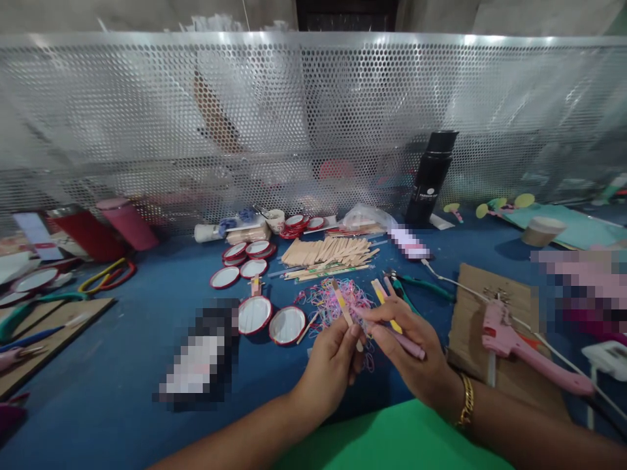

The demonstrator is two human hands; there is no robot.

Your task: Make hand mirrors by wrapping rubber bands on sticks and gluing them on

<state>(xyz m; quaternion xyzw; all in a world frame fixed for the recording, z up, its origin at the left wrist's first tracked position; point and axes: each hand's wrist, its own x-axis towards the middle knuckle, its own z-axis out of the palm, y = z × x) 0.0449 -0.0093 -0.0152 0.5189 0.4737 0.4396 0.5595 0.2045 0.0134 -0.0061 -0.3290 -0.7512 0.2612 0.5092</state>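
Note:
My left hand is closed on a coloured craft stick that points up and away. My right hand is closed round a few more coloured sticks, a pink one and a yellow one among them. Both hands meet over a heap of small coloured rubber bands on the blue table. A gold bracelet circles my right wrist. A pile of plain wooden sticks lies just beyond the bands.
Several red-rimmed round lids lie left of the bands. A pink glue gun rests on cardboard at right, green-handled pliers near it. A black bottle and a perforated metal screen stand behind. Wooden boards sit left.

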